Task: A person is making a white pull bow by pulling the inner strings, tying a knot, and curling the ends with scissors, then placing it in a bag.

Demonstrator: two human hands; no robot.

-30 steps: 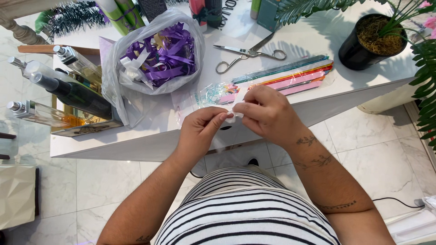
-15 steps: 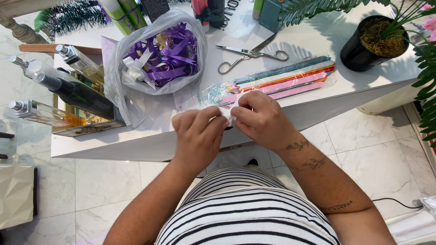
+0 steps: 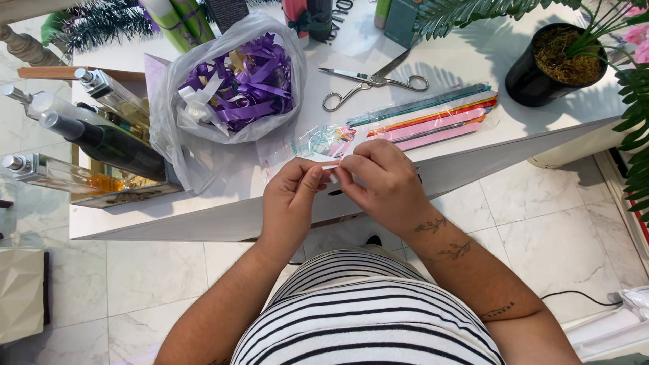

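Hands met at the near edge of the white table (image 3: 473,74), just above the striped shirt (image 3: 365,318); the left hand (image 3: 291,199) was curled, thumb and fingers pinched on a small white strip (image 3: 330,177); the right hand (image 3: 378,186) arched over from the other side, its fingertips closed on the same strip, so the two hands touched at the pinch; what the strip was made of could not be told, it was too small. Both forearms rose from the bottom of the view and converged, elbows out, wrists bent slightly inward; the right forearm bore dark leaf tattoos.

Just beyond the hands lay a clear packet (image 3: 412,122) of long coloured sticks, pink, orange and green, lying slantwise across the table; its near end lay just beside the fingers. Scissors (image 3: 372,81) lay farther back, blades shut, well apart from the hands. To the left sat a clear plastic bag (image 3: 169,115) of purple and white ribbon (image 3: 250,81), its mouth open upward; left of that, bottles (image 3: 101,138) lay tilted in a tray (image 3: 128,196) at the table's edge. A black pot (image 3: 534,74) with a green plant stood at the far right corner. Below the table showed pale marble floor (image 3: 554,223).
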